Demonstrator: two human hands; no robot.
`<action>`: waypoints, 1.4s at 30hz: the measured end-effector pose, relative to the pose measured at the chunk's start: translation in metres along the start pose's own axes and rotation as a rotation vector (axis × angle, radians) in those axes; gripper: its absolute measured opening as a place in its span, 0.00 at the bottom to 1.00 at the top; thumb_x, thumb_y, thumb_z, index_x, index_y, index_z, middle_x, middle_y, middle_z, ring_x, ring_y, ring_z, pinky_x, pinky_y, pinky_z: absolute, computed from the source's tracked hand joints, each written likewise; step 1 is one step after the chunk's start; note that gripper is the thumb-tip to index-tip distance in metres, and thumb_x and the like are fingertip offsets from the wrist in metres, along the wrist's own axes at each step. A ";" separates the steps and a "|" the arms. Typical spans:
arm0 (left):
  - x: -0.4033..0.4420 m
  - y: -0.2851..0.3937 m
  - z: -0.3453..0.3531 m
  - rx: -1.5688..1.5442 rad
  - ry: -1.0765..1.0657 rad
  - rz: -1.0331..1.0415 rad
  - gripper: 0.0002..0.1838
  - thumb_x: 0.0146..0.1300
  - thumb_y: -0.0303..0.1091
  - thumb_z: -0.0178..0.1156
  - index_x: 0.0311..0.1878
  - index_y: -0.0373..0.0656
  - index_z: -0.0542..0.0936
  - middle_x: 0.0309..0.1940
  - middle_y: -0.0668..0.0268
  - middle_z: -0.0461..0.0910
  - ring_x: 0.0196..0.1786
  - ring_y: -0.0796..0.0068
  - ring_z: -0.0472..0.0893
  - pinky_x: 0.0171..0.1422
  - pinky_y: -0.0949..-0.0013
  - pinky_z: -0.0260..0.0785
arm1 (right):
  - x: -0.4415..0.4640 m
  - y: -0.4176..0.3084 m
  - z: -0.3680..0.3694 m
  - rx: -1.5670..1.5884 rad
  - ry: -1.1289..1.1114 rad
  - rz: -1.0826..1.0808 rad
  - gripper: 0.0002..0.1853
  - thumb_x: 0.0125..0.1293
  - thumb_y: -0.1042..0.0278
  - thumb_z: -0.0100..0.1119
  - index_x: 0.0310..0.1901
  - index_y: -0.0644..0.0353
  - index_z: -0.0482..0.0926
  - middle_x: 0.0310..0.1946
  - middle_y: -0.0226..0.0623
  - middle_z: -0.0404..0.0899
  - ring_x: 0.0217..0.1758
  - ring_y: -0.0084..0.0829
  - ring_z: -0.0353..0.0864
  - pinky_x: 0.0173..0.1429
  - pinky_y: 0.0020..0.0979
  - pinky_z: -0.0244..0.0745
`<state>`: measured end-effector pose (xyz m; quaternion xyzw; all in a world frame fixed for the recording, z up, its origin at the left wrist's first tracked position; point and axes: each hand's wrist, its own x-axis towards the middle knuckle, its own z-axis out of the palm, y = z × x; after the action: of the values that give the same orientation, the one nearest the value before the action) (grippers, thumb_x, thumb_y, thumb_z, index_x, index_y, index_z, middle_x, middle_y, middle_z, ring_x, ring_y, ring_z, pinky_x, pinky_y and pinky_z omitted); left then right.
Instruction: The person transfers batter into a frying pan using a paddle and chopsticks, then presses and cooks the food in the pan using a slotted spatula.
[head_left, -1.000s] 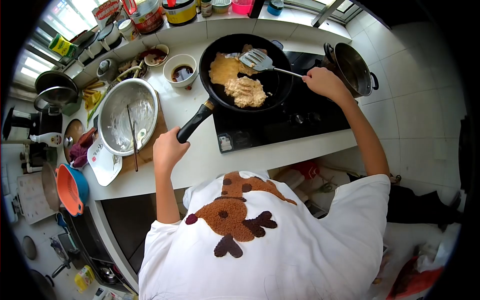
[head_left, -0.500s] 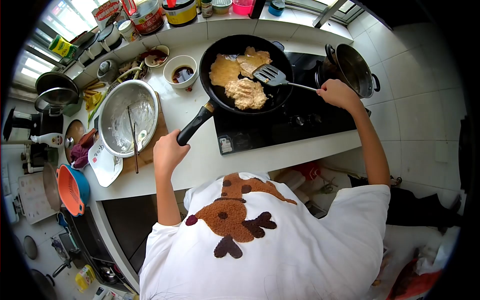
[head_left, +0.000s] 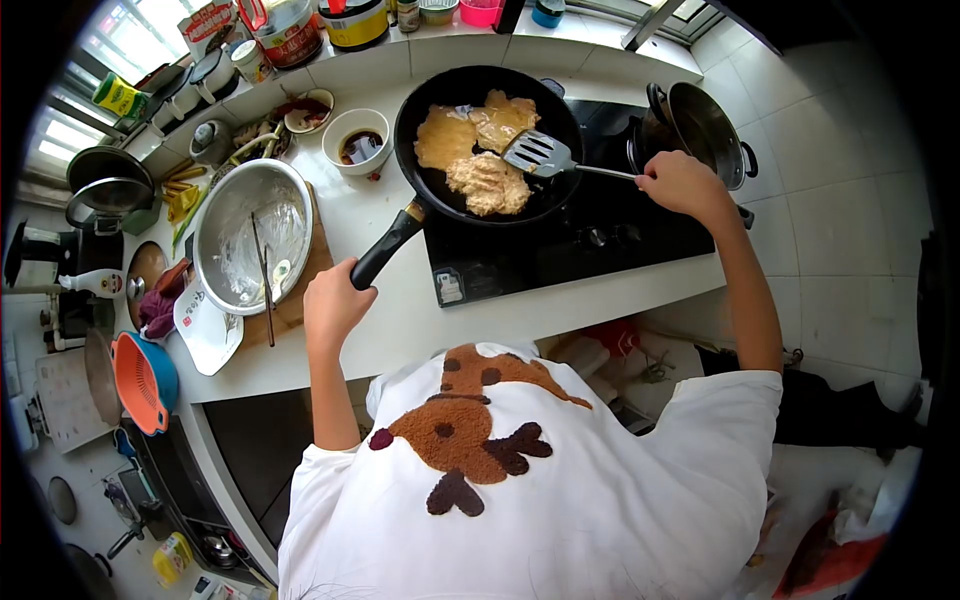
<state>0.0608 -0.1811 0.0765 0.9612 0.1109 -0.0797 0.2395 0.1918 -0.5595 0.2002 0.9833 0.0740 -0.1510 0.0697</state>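
Note:
My left hand [head_left: 337, 303] is closed round the black handle of the frying pan [head_left: 430, 185], which sits on the black hob [head_left: 590, 250]. In my right hand [head_left: 685, 185] is the slotted spatula [head_left: 540, 154], its blade inside the pan at the right of the food. Three pieces of food lie in the pan: a flat yellowish piece [head_left: 444, 138] at the left, another flat piece [head_left: 503, 120] at the back right, and a thicker, lumpy pale piece [head_left: 489, 184] nearest me. The spatula blade is close to the back right and lumpy pieces; whether it touches them I cannot tell.
A metal pot [head_left: 704, 135] stands right of the pan. To the left are a bowl of dark sauce [head_left: 358, 142] and a large metal basin [head_left: 252, 235] with chopsticks [head_left: 265, 270] across its rim, partly over a wooden board [head_left: 317, 255]. An orange colander [head_left: 140, 385] is at the counter's left edge.
The spatula and my right hand have moved right and slightly down, off the back right piece, which now shows fully and flat. My left hand has kept its hold on the handle.

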 end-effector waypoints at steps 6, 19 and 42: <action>0.000 0.001 0.000 0.020 -0.009 -0.010 0.15 0.39 0.34 0.59 0.34 0.42 0.79 0.23 0.54 0.78 0.30 0.53 0.78 0.37 0.60 0.71 | -0.023 -0.012 -0.041 -0.177 0.055 -0.187 0.12 0.59 0.60 0.55 0.28 0.60 0.81 0.22 0.41 0.78 0.27 0.39 0.78 0.36 0.35 0.72; 0.000 0.002 -0.002 -0.011 -0.022 -0.026 0.12 0.39 0.32 0.58 0.31 0.41 0.77 0.20 0.54 0.77 0.28 0.53 0.77 0.35 0.59 0.70 | 0.047 -0.003 0.030 -0.199 -0.123 -0.454 0.16 0.66 0.56 0.42 0.31 0.57 0.76 0.23 0.43 0.77 0.30 0.46 0.78 0.38 0.43 0.71; 0.000 0.000 0.000 -0.012 -0.037 -0.028 0.13 0.40 0.32 0.60 0.33 0.42 0.77 0.21 0.54 0.77 0.28 0.52 0.77 0.35 0.59 0.70 | 0.086 0.002 0.050 -0.154 -0.474 -0.373 0.24 0.67 0.50 0.43 0.32 0.64 0.80 0.27 0.44 0.80 0.35 0.47 0.79 0.43 0.42 0.73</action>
<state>0.0608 -0.1811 0.0770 0.9565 0.1205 -0.1003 0.2462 0.2592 -0.5587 0.1271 0.8820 0.2461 -0.3801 0.1303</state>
